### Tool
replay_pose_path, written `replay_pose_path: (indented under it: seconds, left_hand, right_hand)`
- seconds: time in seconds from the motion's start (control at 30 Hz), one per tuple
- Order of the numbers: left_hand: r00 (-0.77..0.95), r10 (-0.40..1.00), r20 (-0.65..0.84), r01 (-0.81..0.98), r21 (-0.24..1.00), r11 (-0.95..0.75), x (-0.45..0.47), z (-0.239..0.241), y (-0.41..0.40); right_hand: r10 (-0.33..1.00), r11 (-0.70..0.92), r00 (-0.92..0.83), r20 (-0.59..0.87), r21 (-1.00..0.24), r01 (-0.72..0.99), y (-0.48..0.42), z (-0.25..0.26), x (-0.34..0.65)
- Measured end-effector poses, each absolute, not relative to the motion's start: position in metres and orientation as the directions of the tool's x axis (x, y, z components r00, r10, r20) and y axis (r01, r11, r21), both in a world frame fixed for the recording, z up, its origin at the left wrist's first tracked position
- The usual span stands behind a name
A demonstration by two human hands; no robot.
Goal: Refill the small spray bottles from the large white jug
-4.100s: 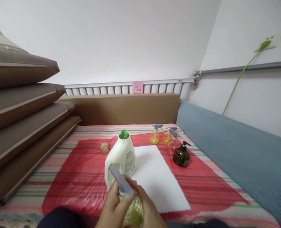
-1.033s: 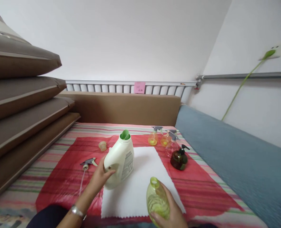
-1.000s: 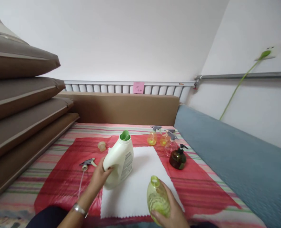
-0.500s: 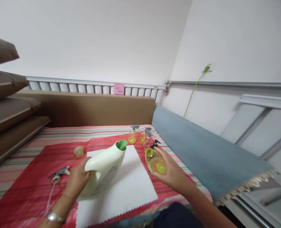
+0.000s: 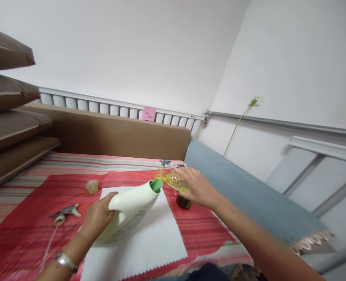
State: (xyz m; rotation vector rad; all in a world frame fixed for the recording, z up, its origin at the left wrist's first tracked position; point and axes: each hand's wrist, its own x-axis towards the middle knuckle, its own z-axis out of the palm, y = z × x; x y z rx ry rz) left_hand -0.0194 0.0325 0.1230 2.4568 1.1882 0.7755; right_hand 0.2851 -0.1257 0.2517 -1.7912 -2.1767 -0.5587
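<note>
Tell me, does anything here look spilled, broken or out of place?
Mainly the spray head, lying loose on the red sheet, attached to no bottle. The right hand also holds an open yellow bottle sideways, its mouth close to that of the pale jug. I can see no spill or breakage.

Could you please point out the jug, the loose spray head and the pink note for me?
Jug [image 5: 134,203]: head view, on the side of its pale body.
Loose spray head [image 5: 66,211]: head view, on its grey top.
Pink note [image 5: 149,113]: head view, on the middle of its paper.
</note>
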Motion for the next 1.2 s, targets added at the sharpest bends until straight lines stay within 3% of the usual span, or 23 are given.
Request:
replay_pose_path:
  seconds: [0.4,1.2]
  left_hand:
    - [0.561,0.775,0.291,0.641,0.440,-0.629,-0.011,0.129,0.031]
    - [0.543,0.790,0.285,0.673,0.414,-0.613,-0.010,0.131,0.030]
  right_hand:
    - [0.879,0.195,-0.314,0.358,0.333,0.923,-0.120,0.270,0.291]
    - [0.897,0.179,-0.325,0.300,0.424,0.888,-0.119,0.275,0.287]
